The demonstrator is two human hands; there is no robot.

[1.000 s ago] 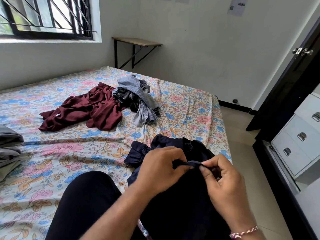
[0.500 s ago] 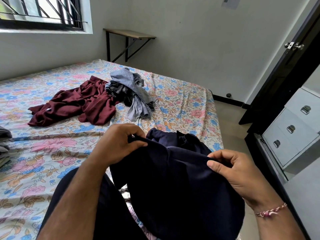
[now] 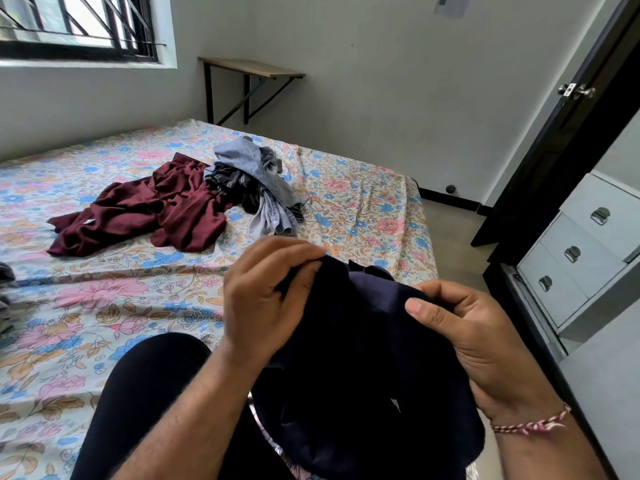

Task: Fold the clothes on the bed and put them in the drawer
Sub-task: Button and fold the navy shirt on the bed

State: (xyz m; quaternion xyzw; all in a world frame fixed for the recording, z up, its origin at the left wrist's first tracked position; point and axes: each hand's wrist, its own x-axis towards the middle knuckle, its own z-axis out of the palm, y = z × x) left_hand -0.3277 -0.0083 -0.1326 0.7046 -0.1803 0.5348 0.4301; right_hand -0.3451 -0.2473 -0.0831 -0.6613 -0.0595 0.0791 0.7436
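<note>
The person sits on the bed (image 3: pixel 104 306) with a dark navy garment (image 3: pixel 353 358) bunched over the lap; the left hand (image 3: pixel 266 299) grips its upper edge with fingers curled over the cloth, and the right hand (image 3: pixel 471 327) pinches the same edge further along, thumb pressed on top; the cloth hangs slack between and below them, hiding most of the lap and the near edge of the mattress. A braided thread bracelet (image 3: pixel 530 424) sits on the right wrist; a leg in black trousers (image 3: pixel 149 393) lies across the floral sheet just left of the garment.

Further up the bed lies a crumpled maroon garment (image 3: pixel 145 209), touching a heap of grey and blue-patterned clothes (image 3: pixel 256 185) on its right; both are well apart from the hands. At the far left edge a bit of grey folded cloth (image 3: pixel 5 292) shows, mostly cut off.

To the right, past the bed's edge, stands a white chest of drawers (image 3: pixel 581 258) with all its visible drawers closed; a dark door (image 3: pixel 554 150) rises behind it. A small wall-mounted shelf (image 3: pixel 252 69) hangs on the far wall beside the barred window (image 3: pixel 76 26).
</note>
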